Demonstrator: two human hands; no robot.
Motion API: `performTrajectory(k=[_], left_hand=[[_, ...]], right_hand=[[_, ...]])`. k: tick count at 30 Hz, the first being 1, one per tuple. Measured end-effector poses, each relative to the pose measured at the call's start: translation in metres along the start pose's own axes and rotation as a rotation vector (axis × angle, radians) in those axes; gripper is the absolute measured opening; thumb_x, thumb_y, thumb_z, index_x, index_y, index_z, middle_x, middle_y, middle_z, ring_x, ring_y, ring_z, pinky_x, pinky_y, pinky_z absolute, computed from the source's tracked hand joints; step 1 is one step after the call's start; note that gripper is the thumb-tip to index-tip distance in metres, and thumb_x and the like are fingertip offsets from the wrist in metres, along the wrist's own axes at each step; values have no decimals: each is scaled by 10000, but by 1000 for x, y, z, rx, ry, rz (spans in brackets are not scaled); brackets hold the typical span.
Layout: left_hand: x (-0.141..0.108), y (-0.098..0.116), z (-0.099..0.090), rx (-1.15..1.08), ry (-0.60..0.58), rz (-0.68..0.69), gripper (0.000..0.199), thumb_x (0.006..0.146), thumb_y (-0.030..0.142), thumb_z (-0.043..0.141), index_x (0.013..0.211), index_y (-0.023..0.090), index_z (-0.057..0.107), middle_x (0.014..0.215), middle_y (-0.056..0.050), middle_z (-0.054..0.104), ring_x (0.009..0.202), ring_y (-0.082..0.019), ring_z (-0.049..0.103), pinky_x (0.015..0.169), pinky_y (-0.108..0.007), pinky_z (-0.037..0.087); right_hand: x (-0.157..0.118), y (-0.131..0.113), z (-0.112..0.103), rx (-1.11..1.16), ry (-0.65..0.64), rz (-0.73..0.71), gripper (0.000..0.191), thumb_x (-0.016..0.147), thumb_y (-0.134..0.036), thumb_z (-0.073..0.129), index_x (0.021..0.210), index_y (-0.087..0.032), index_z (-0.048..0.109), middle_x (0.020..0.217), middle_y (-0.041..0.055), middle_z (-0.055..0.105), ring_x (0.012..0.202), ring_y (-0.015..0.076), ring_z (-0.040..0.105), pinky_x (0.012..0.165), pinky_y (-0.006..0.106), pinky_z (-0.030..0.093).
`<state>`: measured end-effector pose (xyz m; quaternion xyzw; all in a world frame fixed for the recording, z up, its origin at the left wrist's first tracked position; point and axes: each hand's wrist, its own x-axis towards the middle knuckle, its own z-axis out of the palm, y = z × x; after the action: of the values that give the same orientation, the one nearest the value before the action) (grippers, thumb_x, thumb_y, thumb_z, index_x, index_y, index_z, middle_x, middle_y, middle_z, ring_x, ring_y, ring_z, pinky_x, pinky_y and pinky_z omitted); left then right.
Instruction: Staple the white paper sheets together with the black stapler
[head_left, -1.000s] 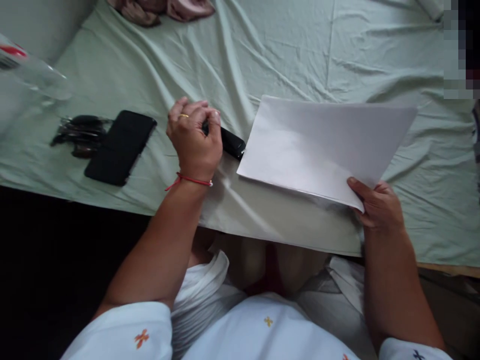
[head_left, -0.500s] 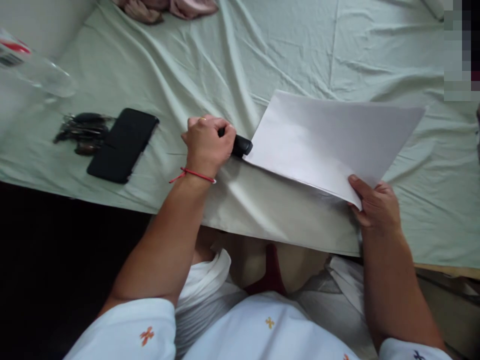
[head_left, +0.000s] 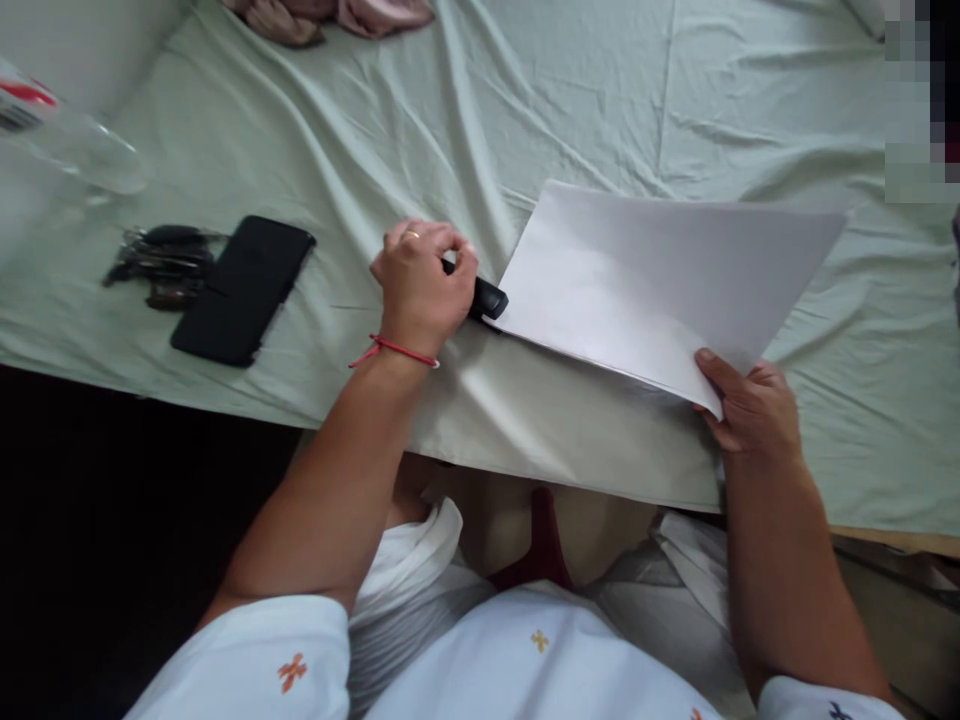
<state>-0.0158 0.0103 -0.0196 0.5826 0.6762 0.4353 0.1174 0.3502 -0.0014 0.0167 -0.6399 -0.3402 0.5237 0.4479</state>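
Note:
My left hand, with a ring and a red string bracelet, is closed around a black stapler. Its front end sits at the near left corner of some white paper sheets, and that corner appears to lie in its mouth. Most of the stapler's body is hidden under my fingers. At the near right corner, my right hand pinches the sheets, thumb on top and fingers below. The right part of the paper curves up off the cloth.
A black phone lies to the left, beside a bunch of keys. Farther left is a clear plastic bottle on its side. Crumpled pink cloth lies at the back. A wrinkled pale green cloth covers the table.
My left hand has shifted slightly right and its wrist has risen a little over the stapler. The right hand and the sheets stay nearly still.

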Motion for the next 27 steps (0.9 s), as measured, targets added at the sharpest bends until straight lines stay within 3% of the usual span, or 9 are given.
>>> performTrajectory(k=[1,3,5,8,10,13,17,23,27], left_hand=[[-1,9,1,56,80,-35,361,931,610,632,950,273,760,1288,-49,761,1463,-355,453,1213,-639,259],[-2,24,5,107,78,2,435,993,634,525,1095,286,766,1442,-27,692,1558,-358,344,1278,-687,17],[-5,35,8,154,-44,65,465,1026,612,439,1243,324,734,1535,16,627,1604,-329,277,1272,-679,-143],[-7,40,9,210,-245,72,442,995,611,480,1324,396,682,1599,78,559,1630,-290,220,1263,-638,-240],[-9,42,8,235,-287,49,431,984,600,503,1341,420,666,1622,94,530,1645,-276,173,1270,-623,-238],[-13,48,7,306,-301,39,457,1012,507,454,1377,334,669,1679,-1,468,1657,-332,125,1255,-688,-192],[-17,51,7,306,-247,31,427,1002,525,485,1298,313,710,1651,-45,506,1643,-390,151,1245,-720,-157],[-6,40,-7,237,57,-61,439,868,579,719,1239,343,706,1595,-1,544,1613,-455,157,1265,-703,-132],[-8,54,-6,61,239,130,358,916,555,697,1208,349,695,1539,-34,557,1596,-411,257,1290,-667,143]], right_hand=[[0,0,0,-1,-3,-2,421,503,-388,984,751,-213,693,690,-27,687,447,76,504,304,198,360],[1,0,0,-4,-7,-6,429,496,-393,986,760,-211,702,698,-31,690,453,77,510,311,199,373],[2,1,-1,-2,-7,-12,425,497,-389,987,768,-210,713,710,-29,696,462,81,516,317,203,384],[3,3,-2,-18,-10,-12,390,525,-395,977,774,-224,730,727,-20,712,467,87,503,317,210,362],[4,5,-2,-23,-22,-22,359,544,-407,970,772,-243,747,746,-14,729,481,93,504,343,221,379],[4,8,-2,-8,-60,-45,340,569,-408,973,802,-255,779,841,8,773,587,118,602,504,253,524],[4,11,-4,-14,-107,-88,316,619,-403,964,855,-266,803,946,21,798,750,150,693,706,283,604],[6,9,-22,58,-46,-161,288,621,-288,954,844,-208,790,977,35,797,852,135,703,821,239,580],[9,1,-37,130,46,-185,363,536,-215,967,841,-190,770,976,51,792,910,158,716,880,249,585]])
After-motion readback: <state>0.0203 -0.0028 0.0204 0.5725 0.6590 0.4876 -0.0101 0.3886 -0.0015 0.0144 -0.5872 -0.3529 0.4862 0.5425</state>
